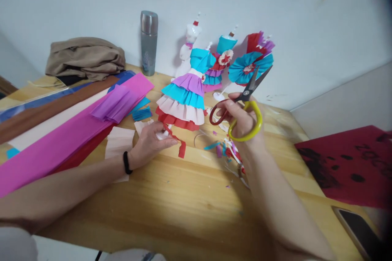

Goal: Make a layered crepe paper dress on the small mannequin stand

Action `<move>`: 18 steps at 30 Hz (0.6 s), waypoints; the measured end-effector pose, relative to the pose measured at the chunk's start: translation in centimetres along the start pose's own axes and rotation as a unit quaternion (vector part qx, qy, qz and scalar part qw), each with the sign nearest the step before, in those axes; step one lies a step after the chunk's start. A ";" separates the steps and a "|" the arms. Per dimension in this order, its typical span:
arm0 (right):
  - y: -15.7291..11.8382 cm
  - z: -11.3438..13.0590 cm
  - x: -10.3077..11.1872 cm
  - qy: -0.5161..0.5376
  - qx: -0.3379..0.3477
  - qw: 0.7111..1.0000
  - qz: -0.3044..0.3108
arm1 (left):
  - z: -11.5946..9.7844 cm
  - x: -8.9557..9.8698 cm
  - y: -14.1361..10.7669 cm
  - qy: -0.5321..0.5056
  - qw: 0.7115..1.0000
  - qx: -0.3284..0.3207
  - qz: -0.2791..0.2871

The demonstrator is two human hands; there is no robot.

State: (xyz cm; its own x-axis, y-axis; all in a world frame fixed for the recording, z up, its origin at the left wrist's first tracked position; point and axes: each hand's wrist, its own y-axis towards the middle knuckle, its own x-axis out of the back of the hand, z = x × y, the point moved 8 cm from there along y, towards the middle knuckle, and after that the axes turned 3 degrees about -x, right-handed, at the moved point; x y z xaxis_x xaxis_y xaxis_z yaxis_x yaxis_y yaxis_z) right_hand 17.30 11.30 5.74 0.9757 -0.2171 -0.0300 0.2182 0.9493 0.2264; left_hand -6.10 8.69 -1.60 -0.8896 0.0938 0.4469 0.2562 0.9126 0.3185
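My left hand (153, 136), with a black band at its wrist, is closed around the white stand under a small dress form. A narrow red paper strip (181, 149) dangles beside its thumb. The form wears a tiered crepe-paper dress (183, 94) in blue, purple, pale pink and red, and leans slightly. To the right, my right hand (240, 118) grips scissors (246, 93) with one red and one yellow handle loop. The blades point up, a little apart, away from the dress. Fingers partly hide the stand's lower end.
Behind stand other dressed forms, one with a blue paper flower (245, 68). Crepe-paper sheets (76, 130) lie left, near a grey flask (149, 45) and brown cloth (85, 57). Paper scraps (228, 149) lie mid-table. A red board (352, 167) and a phone (357, 228) are at right.
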 end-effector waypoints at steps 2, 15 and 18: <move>1.0 -0.6 -0.3 0.006 -0.004 1.000 0.005 | -0.2 0.1 -0.1 0.020 1.000 -0.023 -0.005; 6.1 2.2 0.2 0.041 0.050 0.998 0.002 | -1.8 -1.4 -0.9 0.099 0.977 -0.184 0.035; 6.3 1.7 0.8 0.033 0.025 0.999 0.010 | -1.6 -1.8 -1.1 0.128 0.973 -0.183 0.052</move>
State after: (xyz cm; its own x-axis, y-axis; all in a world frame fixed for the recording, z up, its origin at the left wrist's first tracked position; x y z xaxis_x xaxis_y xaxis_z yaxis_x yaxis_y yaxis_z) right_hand 19.39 16.76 8.75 0.9796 -0.1803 -0.0886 0.1981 0.9405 0.2760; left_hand -4.21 6.91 -1.38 -0.7405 0.0319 0.6713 0.4987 0.6957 0.5170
